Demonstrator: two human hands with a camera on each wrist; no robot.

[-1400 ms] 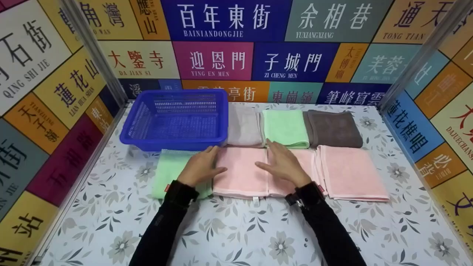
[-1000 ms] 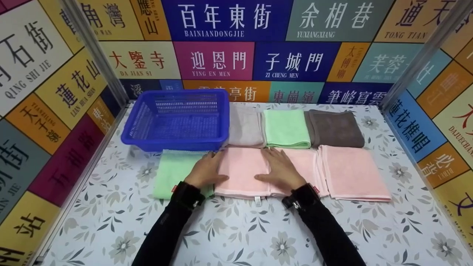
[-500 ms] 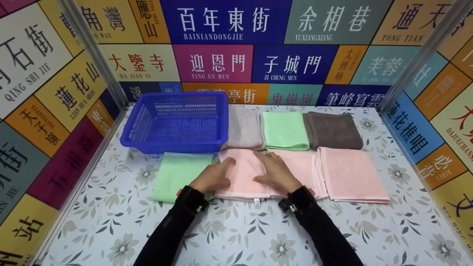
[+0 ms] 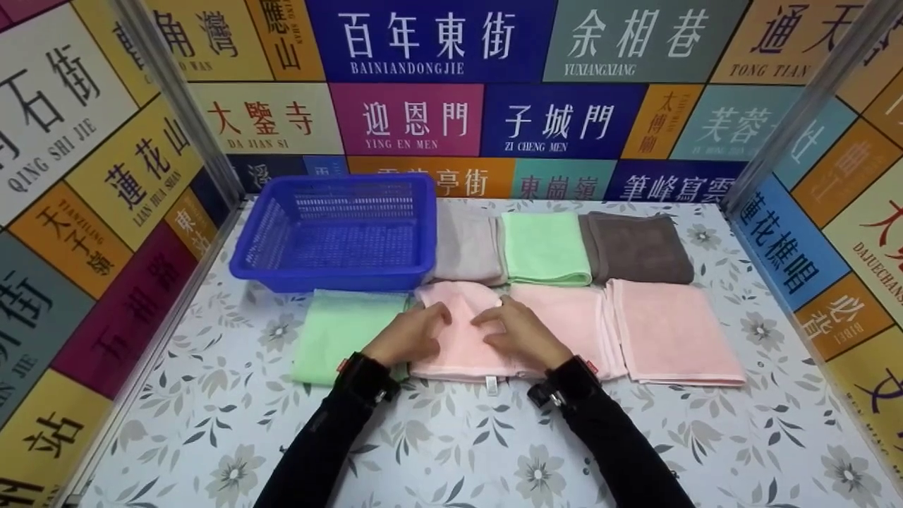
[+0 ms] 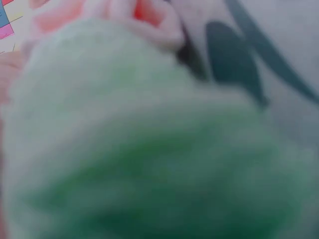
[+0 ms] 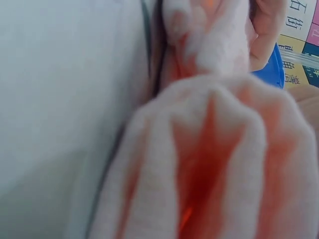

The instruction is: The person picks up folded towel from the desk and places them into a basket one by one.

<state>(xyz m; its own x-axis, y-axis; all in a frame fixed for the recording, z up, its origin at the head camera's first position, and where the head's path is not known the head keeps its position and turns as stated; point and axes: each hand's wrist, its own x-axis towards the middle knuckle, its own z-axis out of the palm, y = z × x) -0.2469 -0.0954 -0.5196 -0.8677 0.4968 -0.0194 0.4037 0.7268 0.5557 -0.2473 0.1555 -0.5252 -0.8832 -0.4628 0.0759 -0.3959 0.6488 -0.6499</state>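
1. Pink towel (image 4: 462,331) lies folded flat in the front row of cloths, about midway between the desk's left and right edges, its far edge bunched up into a soft hump.
2. Its fabric is pale pink and fluffy, with a stitched hem along the near edge and a small white tag (image 4: 489,384) hanging from that hem.
3. Left hand (image 4: 409,335) rests on the towel's left part, fingers curled into the raised fabric and gripping it.
4. Right hand (image 4: 518,331) sits on the towel's right part, fingers bent and pinching the same bunched edge, close to the left hand's fingertips.
5. Right wrist view shows thick pink folds (image 6: 209,164) up close, blurred; left wrist view is mostly blurred green cloth.
6. Green towel (image 4: 331,331) lies just beside the pink one on its left, touching it.
7. Two more pink towels (image 4: 670,331) continue the row toward the right edge.
8. Blue basket (image 4: 338,271) stands at the far left of the desk (image 4: 451,451), with a beige, a green and a brown towel in a row beside it.
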